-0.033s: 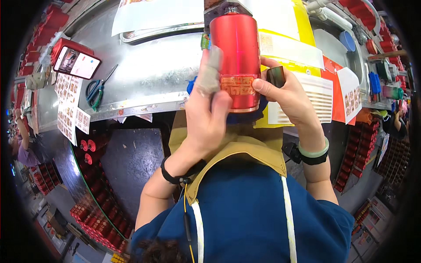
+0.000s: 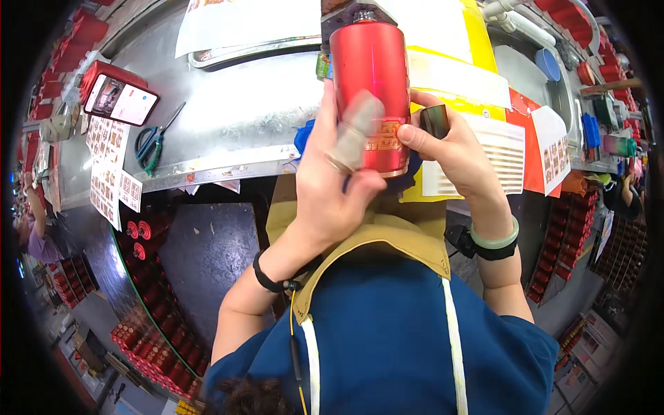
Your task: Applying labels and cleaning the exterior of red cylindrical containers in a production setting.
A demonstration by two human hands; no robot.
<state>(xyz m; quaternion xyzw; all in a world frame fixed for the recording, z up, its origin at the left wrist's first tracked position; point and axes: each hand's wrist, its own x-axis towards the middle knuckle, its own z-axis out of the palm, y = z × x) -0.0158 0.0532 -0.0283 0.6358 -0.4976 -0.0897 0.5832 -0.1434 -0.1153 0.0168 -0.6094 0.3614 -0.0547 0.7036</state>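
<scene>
A red metallic bottle (image 2: 370, 66) stands in front of me, with a gold patterned decal (image 2: 382, 135) near its lower end. My right hand (image 2: 453, 149) is closed on its right side, the thumb pressing beside the decal. A small dark flat piece (image 2: 434, 122) is tucked between that hand's fingers. My left hand (image 2: 321, 183) is at the bottle's left side with fingers apart. One of its fingers wears a grey covering (image 2: 360, 128), blurred by motion, and lies across the decal's left part. The bottle's back is hidden.
A phone (image 2: 121, 100) leans on a red object at the left, near scissors (image 2: 155, 142) and decal sheets (image 2: 107, 162). Striped paper (image 2: 491, 155) and yellow sheets lie at the right. Red bottles (image 2: 155, 356) fill racks below. Other people are at the far edges.
My left hand's covered finger has swung from the bottle's left edge rightward over the decal, and its thumb has moved right. My right hand and the bottle have hardly moved.
</scene>
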